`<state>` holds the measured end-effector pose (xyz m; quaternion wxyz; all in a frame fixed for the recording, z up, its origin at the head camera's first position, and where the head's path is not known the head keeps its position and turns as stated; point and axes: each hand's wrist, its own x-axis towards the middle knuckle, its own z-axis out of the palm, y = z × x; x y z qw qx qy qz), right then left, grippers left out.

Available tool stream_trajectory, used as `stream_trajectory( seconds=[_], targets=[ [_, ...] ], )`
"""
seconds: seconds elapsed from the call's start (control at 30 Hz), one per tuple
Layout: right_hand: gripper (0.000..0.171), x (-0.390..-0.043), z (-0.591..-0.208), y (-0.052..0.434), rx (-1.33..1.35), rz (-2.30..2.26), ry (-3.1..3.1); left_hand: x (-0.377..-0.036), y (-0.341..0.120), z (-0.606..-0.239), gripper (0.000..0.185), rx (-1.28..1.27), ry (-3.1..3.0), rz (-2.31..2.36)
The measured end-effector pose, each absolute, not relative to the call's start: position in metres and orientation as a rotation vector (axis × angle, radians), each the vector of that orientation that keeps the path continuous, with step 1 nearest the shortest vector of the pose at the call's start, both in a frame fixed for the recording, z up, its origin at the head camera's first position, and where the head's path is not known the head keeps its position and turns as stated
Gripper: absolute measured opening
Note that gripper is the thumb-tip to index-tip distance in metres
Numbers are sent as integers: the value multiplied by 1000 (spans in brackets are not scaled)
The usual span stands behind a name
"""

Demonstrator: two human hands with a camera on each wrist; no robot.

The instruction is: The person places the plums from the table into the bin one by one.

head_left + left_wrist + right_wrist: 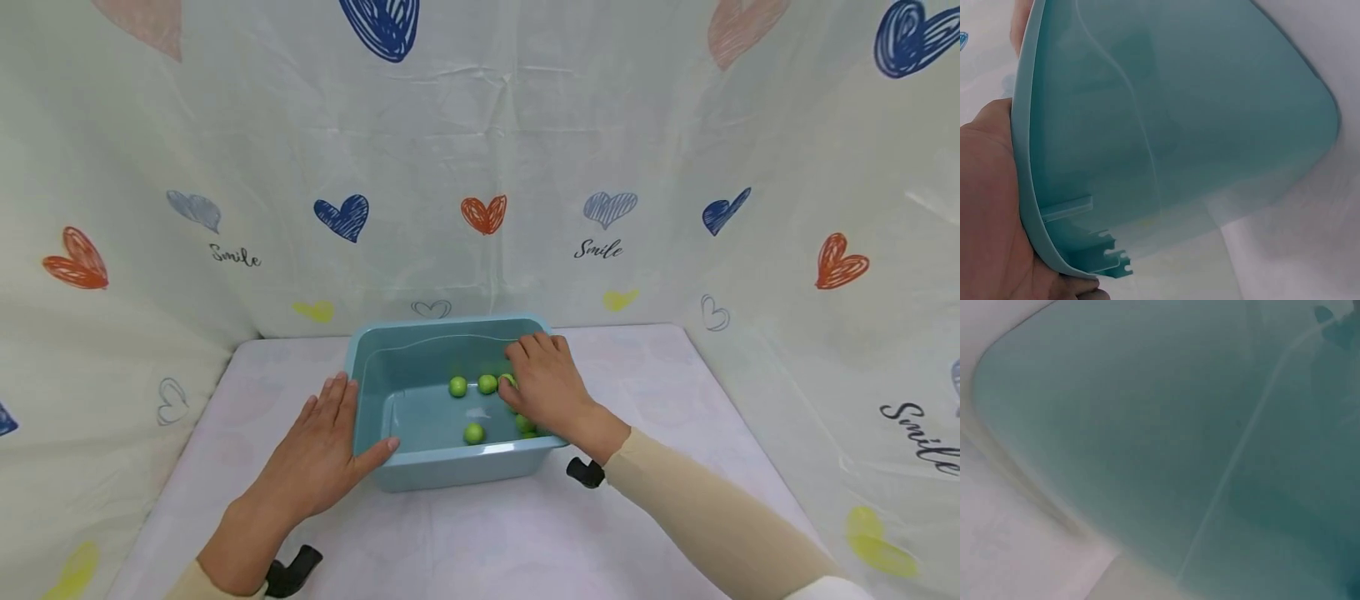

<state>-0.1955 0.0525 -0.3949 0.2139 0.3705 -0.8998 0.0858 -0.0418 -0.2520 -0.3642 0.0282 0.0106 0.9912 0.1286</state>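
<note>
Several small green fruits float, likely slippery; our right hand reaches in, grip unclear, while our flat left hand steadies the stiff basin.

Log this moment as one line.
left hand: steadies blue tub outer wall | right hand: inside tub, over green balls | grasp unclear

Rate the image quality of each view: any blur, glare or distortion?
Head view: sharp, evenly lit, wide-angle bending at the edges. Left wrist view: fairly clear, basin fills the frame. Right wrist view: soft and blurred, only teal basin wall, no hand visible.
</note>
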Motion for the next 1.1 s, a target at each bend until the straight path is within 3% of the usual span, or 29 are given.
stream_trajectory(
  seconds=[0.23,0.53,1.1],
  targets=[
    [39,-185,-398,88,840,454,-2587,-40,-252,-367,117,28,3056,419],
    [82,-155,-398,115,817,396,-2856,-39,-252,-365,117,34,3063,386],
    [95,-122,-400,133,809,410,-2932,-29,-236,-361,120,63,3047,413]
  ],
)
